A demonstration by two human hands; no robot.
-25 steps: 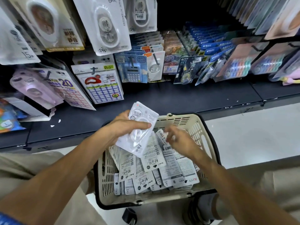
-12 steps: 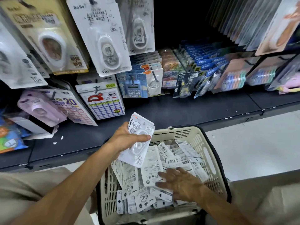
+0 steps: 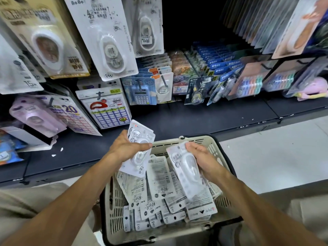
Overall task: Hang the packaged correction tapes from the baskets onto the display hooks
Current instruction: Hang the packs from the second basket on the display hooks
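Risen from the basket (image 3: pixel 215 148) since half a second ago: right hand (image 3: pixel 204 161), grip holding one packaged tape (image 3: pixel 189 167). Left hand (image 3: pixel 127 148): grip round a small stack (image 3: pixel 138 139). Advice: align hang-holes, then thread onto a hook.

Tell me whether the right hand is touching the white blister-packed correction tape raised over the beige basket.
Touching. The head view shows the right hand gripping the correction tape pack, fingers curled over its top edge.

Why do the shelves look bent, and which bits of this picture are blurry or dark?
Head view: the wide-angle lens bows the dark shelf edge and stretches the corners; the hanging packs at upper left are smeared, the pack in the right hand is softly blurred, and the recess at top centre is nearly black.
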